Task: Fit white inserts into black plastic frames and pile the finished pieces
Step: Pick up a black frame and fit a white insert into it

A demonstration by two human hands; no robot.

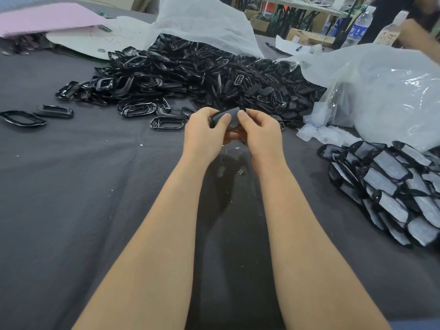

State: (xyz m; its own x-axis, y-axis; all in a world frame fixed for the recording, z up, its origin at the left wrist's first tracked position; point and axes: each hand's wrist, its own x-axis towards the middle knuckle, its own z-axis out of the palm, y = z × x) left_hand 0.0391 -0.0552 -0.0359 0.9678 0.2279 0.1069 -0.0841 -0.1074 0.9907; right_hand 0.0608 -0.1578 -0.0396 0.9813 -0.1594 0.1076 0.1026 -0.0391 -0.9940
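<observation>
Both hands are busy with one piece [228, 118]. The left hand [202, 135] and the right hand [260, 136] each grip one end of it, fingers curled underneath and thumbs pressed on top. The piece sits between the two hands, lifted off the cloth [71, 186]. Its face looks pale grey inside a black rim, which suggests the insert is already laid in the frame and is being pressed home. The thumbs cover part of it, so it cannot be told whether it has seated all round.

To the right of the right hand, a little nearer the person, lies the pile [390, 186] of finished pieces. There are a good many, overlapping, each showing a pale insert in a black rim.

Beyond both hands spreads the heap [202, 75] of bare frames, far larger than the pile. A few strays [22, 118] lie well out to the left of the left hand. Beyond and to the right of the right hand, a clear bag [392, 96] holds what look like white inserts. Some loose ones [314, 135] have spilled just in front of it.

Judged from this, the work is well started but nowhere near done. The held piece has yet to go on the pile, and most of the frames remain unfilled.
</observation>
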